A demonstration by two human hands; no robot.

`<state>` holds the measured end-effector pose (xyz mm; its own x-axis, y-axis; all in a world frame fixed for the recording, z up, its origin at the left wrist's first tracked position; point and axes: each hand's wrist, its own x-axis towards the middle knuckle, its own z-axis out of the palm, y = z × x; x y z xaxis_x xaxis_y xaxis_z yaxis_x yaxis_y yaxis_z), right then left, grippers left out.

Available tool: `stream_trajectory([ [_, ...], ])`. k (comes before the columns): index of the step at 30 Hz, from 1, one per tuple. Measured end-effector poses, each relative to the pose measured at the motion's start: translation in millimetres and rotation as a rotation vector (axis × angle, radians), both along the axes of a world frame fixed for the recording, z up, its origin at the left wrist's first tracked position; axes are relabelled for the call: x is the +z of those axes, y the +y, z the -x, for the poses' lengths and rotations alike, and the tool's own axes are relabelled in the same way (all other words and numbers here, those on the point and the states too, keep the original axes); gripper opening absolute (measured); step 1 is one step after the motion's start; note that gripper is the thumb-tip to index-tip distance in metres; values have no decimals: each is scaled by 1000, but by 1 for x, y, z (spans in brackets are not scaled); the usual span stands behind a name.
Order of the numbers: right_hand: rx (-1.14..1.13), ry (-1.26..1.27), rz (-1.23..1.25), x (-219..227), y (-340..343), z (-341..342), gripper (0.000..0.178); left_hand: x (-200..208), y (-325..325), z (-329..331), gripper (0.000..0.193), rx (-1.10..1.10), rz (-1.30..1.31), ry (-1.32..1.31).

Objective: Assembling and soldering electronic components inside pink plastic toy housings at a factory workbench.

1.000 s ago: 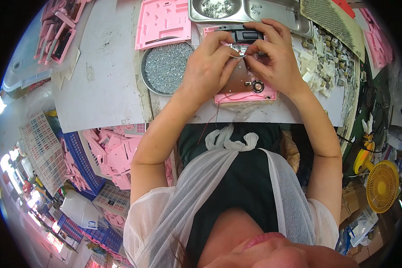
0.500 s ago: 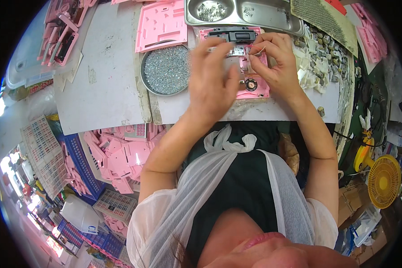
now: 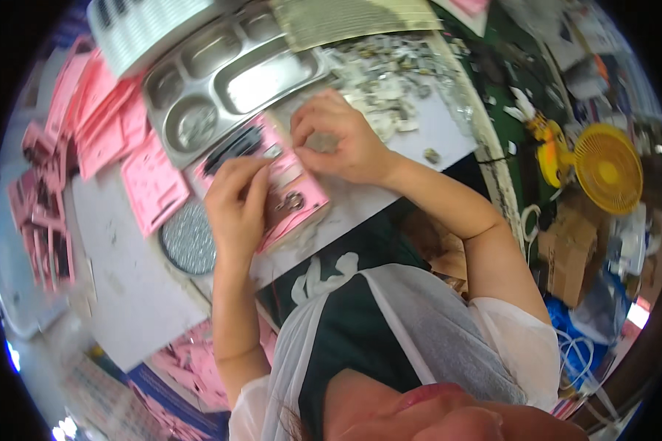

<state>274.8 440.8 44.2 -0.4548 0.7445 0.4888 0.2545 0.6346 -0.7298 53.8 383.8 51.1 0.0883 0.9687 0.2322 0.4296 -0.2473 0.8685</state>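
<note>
A pink plastic casing [image 3: 312,195] lies at the table's front edge, with a black part [image 3: 232,151] at its far left and a round metal-rimmed disc [image 3: 294,201] near its front. My left hand [image 3: 235,192] rests over the casing's left side, thumb and fingertips drawn together; whatever they grip is too small to make out. Above the right side, my right hand [image 3: 343,143] is curled with thumb and forefinger almost meeting. Anything between those tips is blurred. Part of the casing is hidden under my left hand.
Left of the casing is a round dish [image 3: 190,239] of small shiny metal parts. A steel compartment tray [image 3: 212,99] stands behind. Loose small whitish pieces [image 3: 390,88] are heaped at the right. Pink shells [image 3: 99,117] pile up at the far left; a yellow fan [image 3: 608,167] is right.
The head view has turned and shifted, so the table now appears slanted. My left hand, blurred before, has come down onto the casing. The thin wires at my right fingertips no longer show clearly.
</note>
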Motion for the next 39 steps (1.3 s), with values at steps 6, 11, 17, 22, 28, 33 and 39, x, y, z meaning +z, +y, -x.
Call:
stream_trajectory([
  [6, -939, 487, 295, 11, -8, -184, 23, 9, -7, -12, 9, 56, -5, 41],
  [11, -1053, 994, 400, -1, 29, -357, 41, -6, -2, -6, 12, 114, -44, 28],
  [17, -1361, 869, 71, -1, 23, -389, 17, 7, -5, -10, 10, 141, 232, -202],
  [22, -453, 1077, 310, 15, -49, -268, 18, 13, -10, -7, 9, 110, 263, -264],
  [28, -70, 516, 613, 14, -52, -14, 47, 11, -11, -13, 10, 0, 271, -240],
  [33, 35, 524, 662, 6, -34, 34, 49, 8, -16, -9, 10, 30, 359, -346],
  [39, -25, 552, 670, 4, -39, 40, 51, 6, -15, -7, 11, 23, 394, -359],
])
